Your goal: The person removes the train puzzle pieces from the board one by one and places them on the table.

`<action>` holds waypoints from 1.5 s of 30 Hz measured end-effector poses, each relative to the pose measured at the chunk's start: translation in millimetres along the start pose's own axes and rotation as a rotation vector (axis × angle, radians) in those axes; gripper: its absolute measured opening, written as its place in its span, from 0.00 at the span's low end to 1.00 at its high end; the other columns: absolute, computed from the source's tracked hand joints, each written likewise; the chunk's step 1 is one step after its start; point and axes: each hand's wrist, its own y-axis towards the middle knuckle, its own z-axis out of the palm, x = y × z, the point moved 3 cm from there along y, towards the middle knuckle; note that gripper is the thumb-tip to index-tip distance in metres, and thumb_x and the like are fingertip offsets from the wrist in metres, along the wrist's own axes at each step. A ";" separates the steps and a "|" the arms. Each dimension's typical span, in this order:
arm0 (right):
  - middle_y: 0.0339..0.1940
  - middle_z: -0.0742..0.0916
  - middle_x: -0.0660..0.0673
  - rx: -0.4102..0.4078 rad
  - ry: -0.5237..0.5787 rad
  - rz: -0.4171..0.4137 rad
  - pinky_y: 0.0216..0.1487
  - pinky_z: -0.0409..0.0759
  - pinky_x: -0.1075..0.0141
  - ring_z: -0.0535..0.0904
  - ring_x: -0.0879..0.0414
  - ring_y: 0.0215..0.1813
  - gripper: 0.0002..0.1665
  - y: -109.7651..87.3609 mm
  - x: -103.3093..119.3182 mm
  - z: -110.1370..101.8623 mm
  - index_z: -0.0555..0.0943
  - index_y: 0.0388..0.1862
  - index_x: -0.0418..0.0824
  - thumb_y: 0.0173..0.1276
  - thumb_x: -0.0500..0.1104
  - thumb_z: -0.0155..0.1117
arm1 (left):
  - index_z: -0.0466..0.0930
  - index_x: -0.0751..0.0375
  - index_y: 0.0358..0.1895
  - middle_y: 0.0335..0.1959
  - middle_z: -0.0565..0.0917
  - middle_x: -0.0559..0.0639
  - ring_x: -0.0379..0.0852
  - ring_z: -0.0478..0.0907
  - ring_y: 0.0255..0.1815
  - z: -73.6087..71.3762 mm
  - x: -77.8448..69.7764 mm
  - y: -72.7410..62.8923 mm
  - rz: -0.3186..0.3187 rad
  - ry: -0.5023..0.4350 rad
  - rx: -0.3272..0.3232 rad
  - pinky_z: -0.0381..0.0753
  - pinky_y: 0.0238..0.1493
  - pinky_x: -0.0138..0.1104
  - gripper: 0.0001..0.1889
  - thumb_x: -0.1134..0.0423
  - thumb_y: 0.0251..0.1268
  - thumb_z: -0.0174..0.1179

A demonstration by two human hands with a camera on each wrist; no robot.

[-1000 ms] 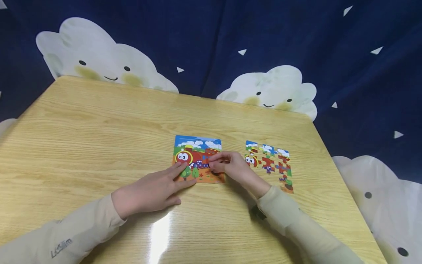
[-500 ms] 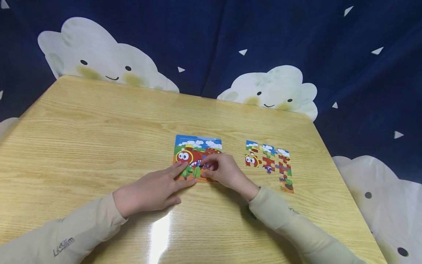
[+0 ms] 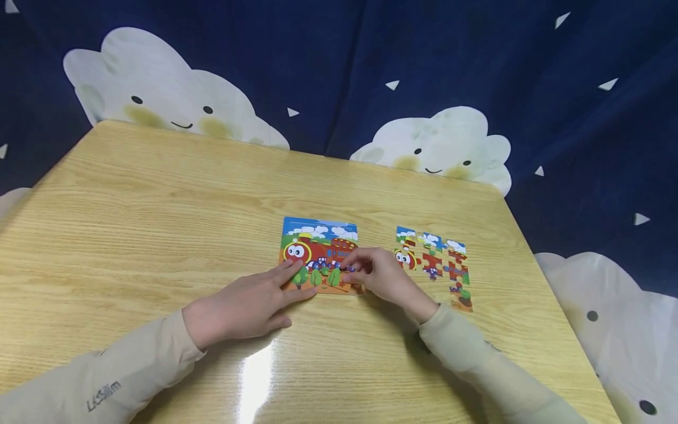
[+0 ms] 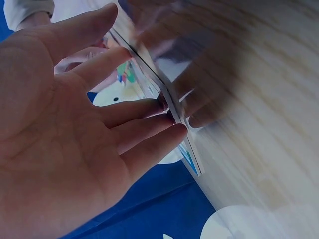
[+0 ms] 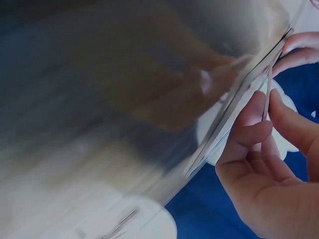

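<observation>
A train picture puzzle in its flat tray (image 3: 320,222) lies on the table, showing a red engine with big eyes, clouds and green trees. My left hand (image 3: 238,306) rests on the tray's lower left with straight, spread fingers; in the left wrist view its fingertips (image 4: 178,130) reach the tray. Between thumb and fingers my right hand (image 3: 384,275) pinches a thin puzzle piece (image 5: 267,97), held tilted close over the tray's lower right part. The fingers partly hide the piece and that side of the picture.
Right of the tray, several loose puzzle pieces (image 3: 431,264) lie in loose columns, with another group (image 3: 459,274) farther right. The wooden table (image 3: 175,200) ends at a dark blue curtain (image 3: 318,70) with white clouds.
My right hand first moved left over the tray toward the left fingers, then back right, still pinching the piece. The left hand stays in place.
</observation>
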 end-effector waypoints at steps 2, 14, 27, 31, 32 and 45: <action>0.25 0.82 0.50 -0.005 0.008 0.040 0.24 0.71 0.70 0.74 0.58 0.24 0.07 -4.1 -6.2 -6.5 0.84 0.37 0.36 0.60 0.34 0.73 | 0.69 0.53 0.72 0.74 0.54 0.72 0.67 0.56 0.73 -0.4 -0.3 0.0 0.004 0.002 0.000 0.67 0.65 0.53 0.30 0.57 0.67 0.63; 0.25 0.85 0.48 -0.045 0.020 0.183 0.27 0.73 0.69 0.80 0.54 0.28 0.10 -37.4 -52.2 -49.3 0.82 0.36 0.35 0.59 0.36 0.74 | 0.70 0.54 0.71 0.74 0.54 0.72 0.68 0.56 0.73 -1.6 0.2 -0.5 0.017 -0.015 -0.020 0.66 0.66 0.53 0.29 0.59 0.67 0.63; 0.27 0.84 0.48 -0.154 -0.092 0.323 0.23 0.73 0.68 0.76 0.59 0.28 0.13 -76.9 -90.1 -95.8 0.85 0.38 0.34 0.57 0.39 0.77 | 0.70 0.53 0.71 0.74 0.55 0.72 0.68 0.58 0.72 -1.9 -0.4 -0.5 0.017 -0.008 -0.024 0.68 0.65 0.53 0.29 0.59 0.67 0.63; 0.28 0.84 0.47 -0.142 -0.092 0.352 0.20 0.74 0.67 0.76 0.58 0.25 0.13 -84.2 -97.3 -99.1 0.85 0.40 0.35 0.58 0.39 0.75 | 0.70 0.53 0.71 0.74 0.55 0.72 0.68 0.58 0.72 -1.7 -0.5 -0.3 0.017 -0.006 -0.026 0.68 0.64 0.53 0.29 0.58 0.66 0.64; 0.28 0.84 0.47 -0.142 -0.088 0.362 0.20 0.74 0.67 0.76 0.58 0.25 0.13 -85.6 -98.7 -99.5 0.85 0.40 0.35 0.58 0.39 0.75 | 0.70 0.53 0.71 0.74 0.54 0.72 0.68 0.58 0.72 -1.6 -0.4 -0.2 0.016 -0.007 -0.026 0.68 0.64 0.53 0.29 0.58 0.66 0.64; 0.26 0.83 0.49 -0.196 -0.217 0.264 0.21 0.69 0.69 0.73 0.60 0.25 0.11 -88.4 -98.1 -98.0 0.86 0.34 0.38 0.52 0.38 0.79 | 0.70 0.52 0.71 0.74 0.55 0.72 0.68 0.58 0.72 -1.9 -0.5 0.0 0.027 0.013 -0.037 0.69 0.64 0.53 0.30 0.59 0.66 0.64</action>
